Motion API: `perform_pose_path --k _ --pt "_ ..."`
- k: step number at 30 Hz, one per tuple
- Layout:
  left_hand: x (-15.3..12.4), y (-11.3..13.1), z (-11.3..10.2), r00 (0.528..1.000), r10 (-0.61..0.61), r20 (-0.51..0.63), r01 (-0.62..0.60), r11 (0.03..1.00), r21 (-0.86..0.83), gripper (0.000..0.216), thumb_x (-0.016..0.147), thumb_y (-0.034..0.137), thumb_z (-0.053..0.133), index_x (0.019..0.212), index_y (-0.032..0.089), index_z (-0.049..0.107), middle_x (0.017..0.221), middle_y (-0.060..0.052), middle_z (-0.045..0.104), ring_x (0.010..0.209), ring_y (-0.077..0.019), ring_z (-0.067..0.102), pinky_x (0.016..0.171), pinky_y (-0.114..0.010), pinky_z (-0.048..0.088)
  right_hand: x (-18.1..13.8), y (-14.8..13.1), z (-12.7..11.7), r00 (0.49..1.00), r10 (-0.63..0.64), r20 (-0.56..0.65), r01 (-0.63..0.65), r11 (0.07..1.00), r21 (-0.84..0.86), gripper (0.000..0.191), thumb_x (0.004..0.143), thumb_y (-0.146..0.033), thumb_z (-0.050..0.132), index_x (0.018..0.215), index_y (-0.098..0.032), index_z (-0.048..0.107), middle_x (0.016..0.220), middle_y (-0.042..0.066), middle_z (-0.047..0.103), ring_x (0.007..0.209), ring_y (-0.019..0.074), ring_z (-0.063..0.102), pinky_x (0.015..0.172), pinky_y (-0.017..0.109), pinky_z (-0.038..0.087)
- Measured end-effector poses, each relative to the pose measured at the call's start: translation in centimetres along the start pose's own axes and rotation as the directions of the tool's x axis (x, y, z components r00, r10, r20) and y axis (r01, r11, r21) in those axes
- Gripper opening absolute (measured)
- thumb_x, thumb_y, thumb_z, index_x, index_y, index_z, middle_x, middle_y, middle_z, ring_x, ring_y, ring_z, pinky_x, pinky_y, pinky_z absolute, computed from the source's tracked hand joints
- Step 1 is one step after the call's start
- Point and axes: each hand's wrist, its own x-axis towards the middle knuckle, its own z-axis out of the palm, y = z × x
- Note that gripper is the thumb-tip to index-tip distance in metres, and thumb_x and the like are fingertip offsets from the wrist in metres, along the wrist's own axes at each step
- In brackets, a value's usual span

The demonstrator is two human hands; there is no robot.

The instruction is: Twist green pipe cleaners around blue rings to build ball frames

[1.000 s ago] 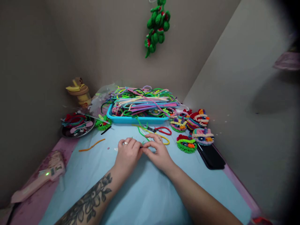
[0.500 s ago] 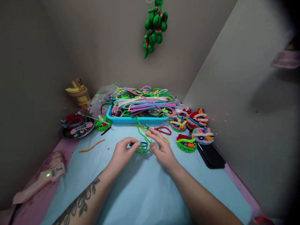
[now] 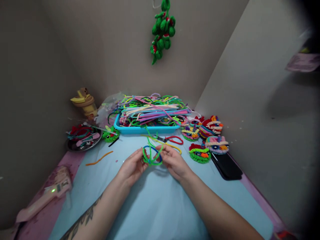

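Observation:
Between my hands is a small round frame of bent pipe cleaners (image 3: 150, 162), bright green strands crossing a dark blue ring. My left hand (image 3: 132, 165) pinches its left side, and my right hand (image 3: 174, 162) grips its right side. A loose green strand rises from the frame toward the tray. Just beyond my fingers lie scissors (image 3: 176, 140) with red handles, and a yellow pipe cleaner (image 3: 179, 150) beside them. Where the fingertips meet the frame is partly hidden.
A blue tray (image 3: 147, 130) heaped with pipe cleaners stands at the back. Several finished fuzzy heads (image 3: 199, 154) and a black phone (image 3: 227, 166) are on the right. At left are a metal bowl (image 3: 86, 146), an orange pipe cleaner (image 3: 99, 158) and a pink glue gun (image 3: 45, 198).
My right hand has come in from spread fingers to close on the frame's right side. The frame now faces me more openly, its ring and crossing strands showing. The view has shifted slightly.

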Motion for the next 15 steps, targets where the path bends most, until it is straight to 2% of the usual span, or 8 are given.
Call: perform_pose_path --k 4,9,15 --pt "0.15 -0.24 -0.29 1.000 0.000 0.022 0.000 1.000 0.026 0.010 0.080 0.019 0.059 0.088 0.014 0.063 0.078 -0.002 0.066 0.065 -0.0101 0.062 0.062 -0.021 0.051 -0.25 -0.18 0.19 0.999 -0.006 0.051 0.007 1.000 -0.025 0.029 0.065 -0.037 0.075 0.089 -0.022 0.066 0.075 0.000 0.062 0.071 0.0134 0.056 0.070 0.026 0.042" --pt "-0.11 -0.04 -0.01 0.999 0.048 -0.015 -0.047 0.995 0.083 0.007 0.076 0.018 0.064 0.081 0.014 0.062 0.074 -0.001 0.063 0.065 -0.0088 0.059 0.060 -0.018 0.048 -0.21 0.28 -0.08 0.996 -0.080 0.033 0.084 0.987 -0.136 0.016 0.064 -0.034 0.074 0.067 -0.020 0.068 0.095 0.003 0.059 0.087 0.0166 0.054 0.079 0.029 0.041" --pt "-0.56 0.63 0.16 0.992 0.118 -0.041 -0.103 0.959 0.264 0.022 0.067 0.027 0.072 0.084 0.017 0.063 0.081 -0.001 0.061 0.071 -0.0103 0.056 0.064 -0.020 0.044 0.07 0.65 -0.54 0.998 -0.042 -0.048 0.037 0.994 -0.103 0.006 0.061 -0.021 0.070 0.060 -0.019 0.065 0.093 0.002 0.061 0.081 0.0154 0.054 0.076 0.028 0.040"
